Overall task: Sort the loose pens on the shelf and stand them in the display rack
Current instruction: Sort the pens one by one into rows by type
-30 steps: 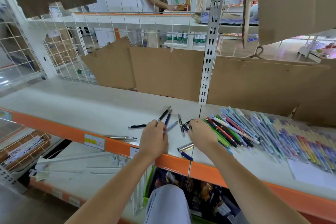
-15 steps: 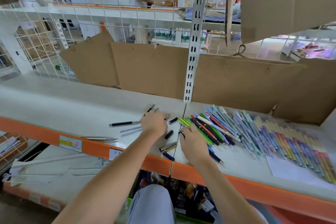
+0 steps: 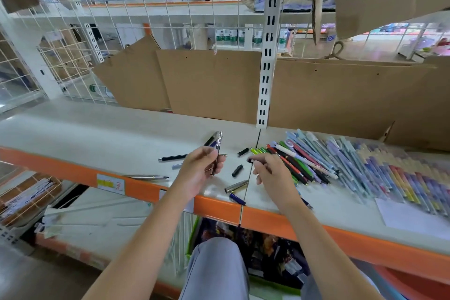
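Observation:
My left hand (image 3: 199, 168) grips a small bundle of pens (image 3: 216, 143), black, blue and silver, lifted off the shelf (image 3: 97, 136) and pointing away from me. My right hand (image 3: 270, 173) pinches a small black pen cap (image 3: 250, 160) just above the shelf. Two more black caps (image 3: 243, 152) (image 3: 237, 170), a silver cap (image 3: 235, 186) and a dark blue pen (image 3: 237, 199) lie between my hands. A black pen (image 3: 171, 158) and a silver pen (image 3: 148, 177) lie to the left. A sorted row of coloured pens (image 3: 341, 165) spreads to the right. No display rack is in view.
Brown cardboard sheets (image 3: 214, 80) lean along the back of the shelf, split by a white slotted upright (image 3: 266, 56). A white paper (image 3: 414, 217) lies at the right front. The orange shelf edge (image 3: 219, 209) runs in front of me, with my knee (image 3: 216, 265) below. A person stands far behind the wire grid.
My left hand has lifted the gathered pens off the shelf. My right hand has moved off the pile's left edge and picked up a black cap.

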